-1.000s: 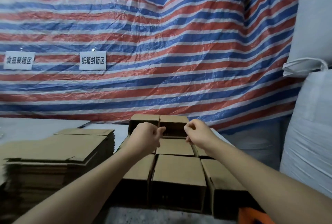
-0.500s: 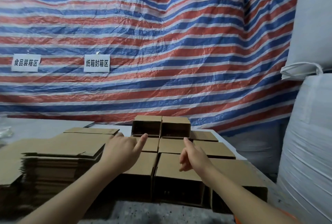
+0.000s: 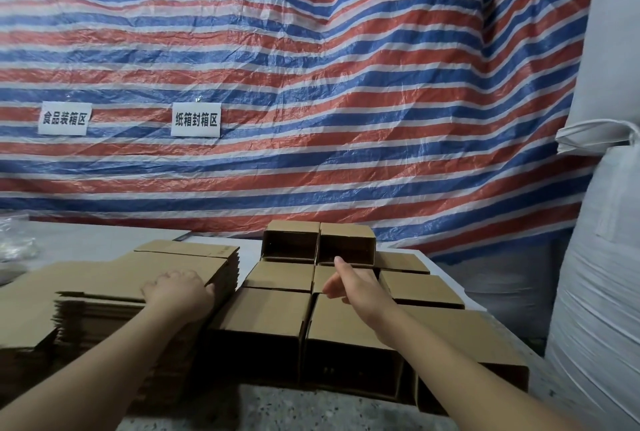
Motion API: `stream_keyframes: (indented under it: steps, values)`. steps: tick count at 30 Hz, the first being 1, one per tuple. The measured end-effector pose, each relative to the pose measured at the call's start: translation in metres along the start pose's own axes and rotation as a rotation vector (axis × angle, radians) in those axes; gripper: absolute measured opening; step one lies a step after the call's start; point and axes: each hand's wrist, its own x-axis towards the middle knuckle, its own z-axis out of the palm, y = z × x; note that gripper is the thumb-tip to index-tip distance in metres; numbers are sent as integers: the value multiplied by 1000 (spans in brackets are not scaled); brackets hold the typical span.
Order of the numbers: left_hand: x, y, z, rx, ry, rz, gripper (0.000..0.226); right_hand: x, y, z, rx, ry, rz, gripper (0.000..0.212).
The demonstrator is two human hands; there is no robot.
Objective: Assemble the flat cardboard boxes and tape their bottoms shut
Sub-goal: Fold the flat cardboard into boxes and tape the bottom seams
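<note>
Far left I see a crumpled clear plastic bag (image 3: 14, 243) on the pale grey tabletop (image 3: 86, 240). Next to it, a tall stack of flat brown cardboard box blanks (image 3: 114, 295), w/ a second, lower pile of blanks (image 3: 194, 249) just behind it. My left hand (image 3: 178, 294) rests on the stack's top right edge, knuckles up, fingers curled down over the edge of the top sheets; looks like it grips them, tho fingertips are hidden.

Centre: assembled brown cardboard boxes (image 3: 277, 309) lie on their sides in rows, packed touching each other, open ends facing me. Two more assembled boxes (image 3: 318, 240) sit on top at the back, side by side.

My right hand (image 3: 353, 283) hovers above the middle boxes, fingers straight and loose, thumb up, holding nothing; can't tell if it touches the box below.

Behind everything hangs a red, white and blue striped plastic tarp (image 3: 311, 84) w/ two white paper signs (image 3: 195, 119) in black characters. Far right stands a big white woven bulk sack (image 3: 602, 275).
</note>
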Motion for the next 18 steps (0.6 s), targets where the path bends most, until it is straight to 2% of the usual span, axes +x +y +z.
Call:
stream_keyframes:
  steps: [5, 8, 11, 14, 16, 18]
  values:
    - [-9, 2, -5, -1, -25, 36, 65, 5, -2, 8, -8, -22, 14, 57]
    - [-23, 6, -5, -1, -25, 106, 58, 12, -3, 15, 7, -30, 22, 56]
    - [-47, 9, 0, -29, 97, 229, 42, 18, -4, 25, 11, -36, 24, 54]
    - [-69, 9, 2, -48, 208, 346, 36, 24, -1, 34, 8, -40, 39, 50]
    - [-78, 8, 1, -2, 277, 420, 23, 27, 1, 38, 5, -32, 56, 47]
    - [-84, 6, -8, 4, 377, 480, 27, 30, 3, 39, 2, -14, 66, 44]
